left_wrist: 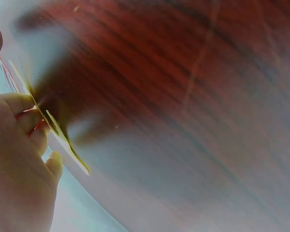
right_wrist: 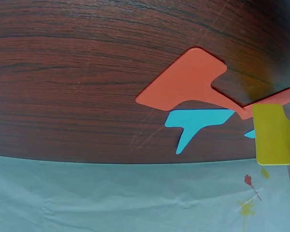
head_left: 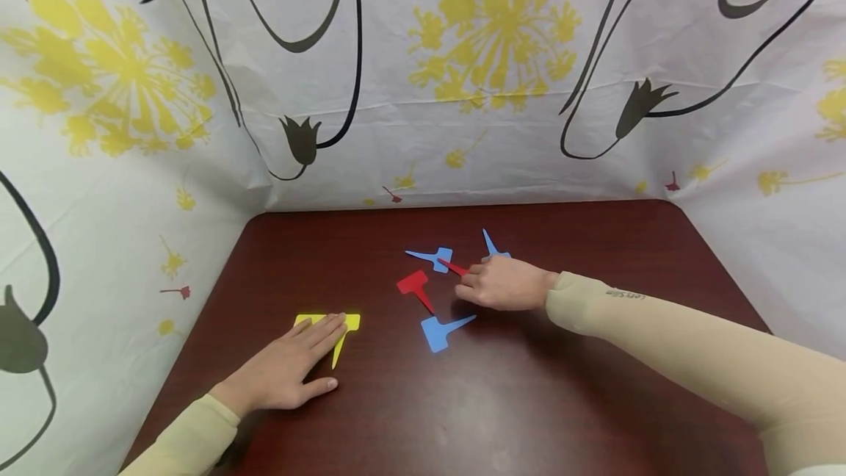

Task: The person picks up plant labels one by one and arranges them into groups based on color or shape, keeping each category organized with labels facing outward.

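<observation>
My left hand (head_left: 284, 369) lies flat with straight fingers over yellow T-shaped plant labels (head_left: 353, 322), partly covered; their thin edges (left_wrist: 63, 135) show by the fingers in the left wrist view. My right hand (head_left: 507, 283) is curled low over the table, its fingertips hidden in the head view. In the right wrist view it pinches a yellow plant label (right_wrist: 273, 137) at the right edge. Beside it are a red label (head_left: 414, 283), another red label (head_left: 452, 267) partly under the fingers, and blue labels: one left (head_left: 436, 259), one behind (head_left: 490, 244), one in front (head_left: 436, 334).
A dark brown wooden table (head_left: 529, 417) with rounded far corners carries the labels. White cloth (head_left: 396, 145) with yellow flowers and grey stems hangs along its back and sides.
</observation>
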The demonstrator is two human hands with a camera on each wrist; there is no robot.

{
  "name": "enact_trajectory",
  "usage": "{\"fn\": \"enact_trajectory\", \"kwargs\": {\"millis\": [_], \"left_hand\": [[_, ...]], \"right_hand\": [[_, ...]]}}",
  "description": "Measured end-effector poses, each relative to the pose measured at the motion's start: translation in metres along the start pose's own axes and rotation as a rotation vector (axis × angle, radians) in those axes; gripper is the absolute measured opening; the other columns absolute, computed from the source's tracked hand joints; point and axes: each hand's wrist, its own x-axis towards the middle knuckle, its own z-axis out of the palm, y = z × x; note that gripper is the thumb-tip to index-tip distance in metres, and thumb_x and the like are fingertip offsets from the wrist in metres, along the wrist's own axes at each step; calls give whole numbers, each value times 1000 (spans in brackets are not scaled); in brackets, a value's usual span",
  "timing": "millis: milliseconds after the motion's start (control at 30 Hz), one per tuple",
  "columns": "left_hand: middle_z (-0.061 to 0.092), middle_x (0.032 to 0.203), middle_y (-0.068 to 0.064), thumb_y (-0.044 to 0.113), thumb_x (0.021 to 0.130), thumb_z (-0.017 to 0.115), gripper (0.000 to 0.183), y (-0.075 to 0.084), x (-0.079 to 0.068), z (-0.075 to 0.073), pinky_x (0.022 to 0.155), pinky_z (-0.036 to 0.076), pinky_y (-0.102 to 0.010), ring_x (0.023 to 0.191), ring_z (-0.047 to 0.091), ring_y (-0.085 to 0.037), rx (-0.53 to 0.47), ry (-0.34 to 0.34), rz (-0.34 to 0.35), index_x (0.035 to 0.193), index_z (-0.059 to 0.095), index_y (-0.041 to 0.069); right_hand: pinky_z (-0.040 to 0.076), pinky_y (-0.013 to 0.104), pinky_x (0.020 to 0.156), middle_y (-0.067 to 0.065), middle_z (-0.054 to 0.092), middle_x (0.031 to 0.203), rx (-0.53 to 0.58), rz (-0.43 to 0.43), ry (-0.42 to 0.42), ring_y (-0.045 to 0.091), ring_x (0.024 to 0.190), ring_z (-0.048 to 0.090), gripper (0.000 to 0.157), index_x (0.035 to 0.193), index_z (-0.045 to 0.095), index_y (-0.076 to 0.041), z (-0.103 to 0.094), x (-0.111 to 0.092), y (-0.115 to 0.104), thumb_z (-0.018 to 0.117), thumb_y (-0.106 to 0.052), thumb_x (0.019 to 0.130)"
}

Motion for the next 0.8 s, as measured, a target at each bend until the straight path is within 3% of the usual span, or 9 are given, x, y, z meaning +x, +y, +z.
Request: {"fn": "enact_trajectory", "kwargs": {"millis": [200, 467, 800], "left_hand": [[21, 166, -5, 58, 100, 50, 80, 1, 0, 0, 118, 25, -50, 151, 21, -22, -12, -7, -5, 160, 28, 12], [27, 164, -10, 54, 99, 56, 79, 2, 2, 1, 115, 29, -53, 149, 28, -27, -6, 56, 32, 158, 33, 8], [26, 165, -8, 57, 98, 55, 80, 1, 2, 2, 117, 27, -50, 150, 26, -24, -9, 30, 6, 159, 31, 10]], "right_hand": [[50, 28, 59, -1, 63, 83, 3, -5, 50, 12, 68, 58, 18, 101, 59, -11, 4, 4, -1, 70, -5, 88], [51, 28, 58, 0, 61, 83, -24, -20, 104, 14, 68, 57, 19, 102, 59, -10, 6, 9, -2, 67, -3, 87], [55, 30, 67, 1, 70, 90, -39, 13, 147, 15, 77, 63, 13, 102, 68, -11, 5, 23, -5, 72, -11, 90]]}}
